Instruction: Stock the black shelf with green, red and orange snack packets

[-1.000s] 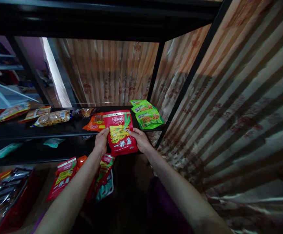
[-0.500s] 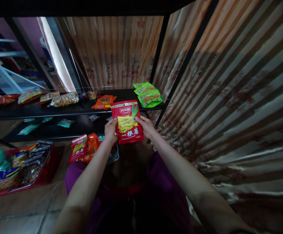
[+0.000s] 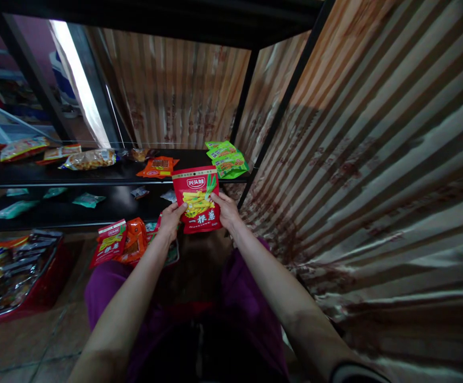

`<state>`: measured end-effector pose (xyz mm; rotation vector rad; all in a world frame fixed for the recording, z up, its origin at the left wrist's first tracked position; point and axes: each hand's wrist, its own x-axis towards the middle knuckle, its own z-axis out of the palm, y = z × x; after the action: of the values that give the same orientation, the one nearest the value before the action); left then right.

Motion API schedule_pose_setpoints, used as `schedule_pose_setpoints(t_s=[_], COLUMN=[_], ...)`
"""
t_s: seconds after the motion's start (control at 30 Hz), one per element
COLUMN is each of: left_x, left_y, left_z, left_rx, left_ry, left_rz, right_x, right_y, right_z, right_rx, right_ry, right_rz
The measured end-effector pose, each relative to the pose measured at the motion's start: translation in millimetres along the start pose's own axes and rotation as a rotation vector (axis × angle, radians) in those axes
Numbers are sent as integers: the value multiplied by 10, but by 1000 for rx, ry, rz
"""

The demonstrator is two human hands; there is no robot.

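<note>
Black shelf (image 3: pixel 191 155): green packets (image 3: pixel 227 161) overlap at right end; orange packet (image 3: pixel 158 167) near front edge.
Lower shelf (image 3: pixel 114 211): teal packets (image 3: pixel 89 200) toward left end.
Floor (image 3: pixel 66 332): red basket (image 3: pixel 53 287) of packaged snacks (image 3: pixel 20 282).

Red snack bag (image 3: pixel 198 199): smooth plas., semi-gloss. Green snack packs (image 3: pixel 228 161): shiny plas. Blk shelf (image 3: pixel 192 156): smooth, metal-look, slight sheen. Curtain (image 3: pixel 359 159): pleated cloth, satiny. Purple trousers (image 3: pixel 102 292): cloth, mostly matt. Red basket (image 3: pixel 51 284): plas.-look.
</note>
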<state>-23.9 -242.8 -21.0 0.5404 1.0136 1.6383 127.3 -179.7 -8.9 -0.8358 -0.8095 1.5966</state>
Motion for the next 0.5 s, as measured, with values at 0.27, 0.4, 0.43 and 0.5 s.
schedule_pose_setpoints(t_s=[0.27,0.4,0.43,0.5], left_x=[186,287,304,320], left_y=[62,127,144,183], left_z=[83,133,146,167], left_rx=[-52,-82,-92,-93], left_ry=[217,289,302,300], left_rz=[136,158,156,155], right_x=[53,9,5,13], right_y=[8,41,50,62], right_z=[-10,-28,-26,-20], right_rx=[-108,-127,-111,-67], right_ry=[-169,-236,-246,-250], right_rz=[114,153,145,119])
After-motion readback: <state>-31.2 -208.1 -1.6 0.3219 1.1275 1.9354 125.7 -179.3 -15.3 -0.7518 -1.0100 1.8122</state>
